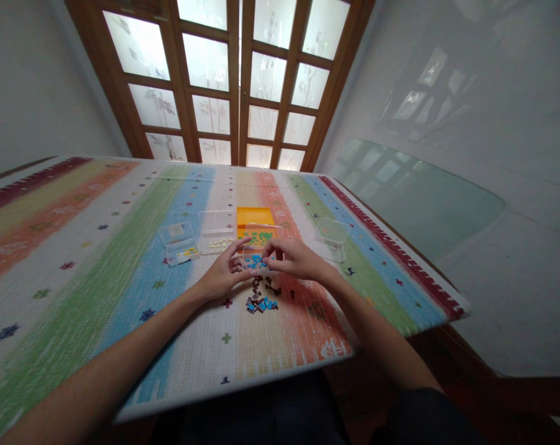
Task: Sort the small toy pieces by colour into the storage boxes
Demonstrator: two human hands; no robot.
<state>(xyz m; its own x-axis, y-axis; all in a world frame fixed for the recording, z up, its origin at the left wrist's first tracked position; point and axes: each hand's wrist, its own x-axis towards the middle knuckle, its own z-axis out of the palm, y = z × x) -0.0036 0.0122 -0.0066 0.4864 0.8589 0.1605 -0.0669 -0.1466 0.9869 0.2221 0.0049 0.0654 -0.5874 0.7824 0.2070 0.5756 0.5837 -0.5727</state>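
Observation:
A clear plastic box (245, 267) with small blue pieces (253, 262) in it sits between my hands. My left hand (224, 271) grips it from the left, thumb along the near side and index finger along the far side. Over the box's right part, my right hand (289, 256) is closed in a pinch; whatever is between its fingertips is too small to make out. Just in front lies a loose pile of blue and dark brown pieces (262, 305), with more brown pieces (256, 285) between it and the box.
Behind my hands stand an orange-yellow box (254, 216) with green pieces (260, 238) and a clear box (210, 233) of pale pieces. Farther left is an open clear box (169, 252) with yellow pieces; another clear box (330, 250) stands right. A striped cloth (178, 334) covers the table.

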